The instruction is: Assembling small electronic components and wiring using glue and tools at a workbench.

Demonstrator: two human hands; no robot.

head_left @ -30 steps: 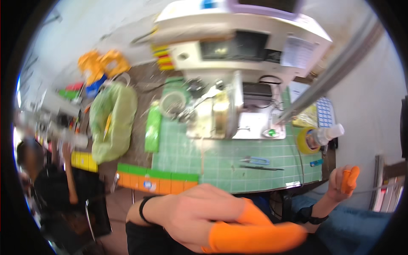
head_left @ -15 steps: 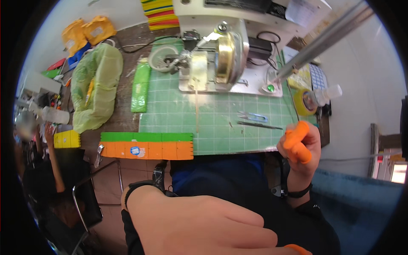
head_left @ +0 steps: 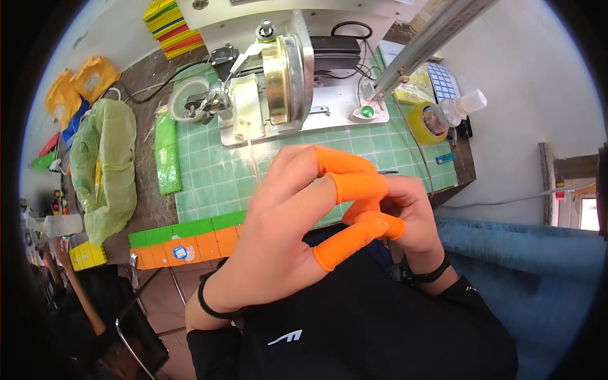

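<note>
Both my hands meet in front of the bench's near edge, fingertips together. Orange rubber finger cots [head_left: 354, 187] cover the thumb and two fingers of my left hand [head_left: 278, 221]. These fingers are bent in a pinch around the orange-covered fingertips of my right hand [head_left: 415, 212]. The fingers of my right hand are curled, partly hidden behind the left ones. Whether anything small lies between the fingertips, I cannot make out. Behind my hands stands a bench machine with a brass-coloured wheel [head_left: 277, 82], and a thin tan strip [head_left: 253, 158] runs from it toward my left hand.
A green gridded cutting mat [head_left: 209, 183] covers the bench. To the left are a bin lined with pale green plastic [head_left: 120, 145], a green packet [head_left: 167, 152] and a green-orange strip [head_left: 209, 244]. A yellow tape roll [head_left: 421, 123] stands right. Another person's arm [head_left: 79, 291] shows far left.
My left hand has risen from the lower middle to meet my right hand, its fingers closing around the right fingertips. The view has shifted, and the snips are now hidden.
</note>
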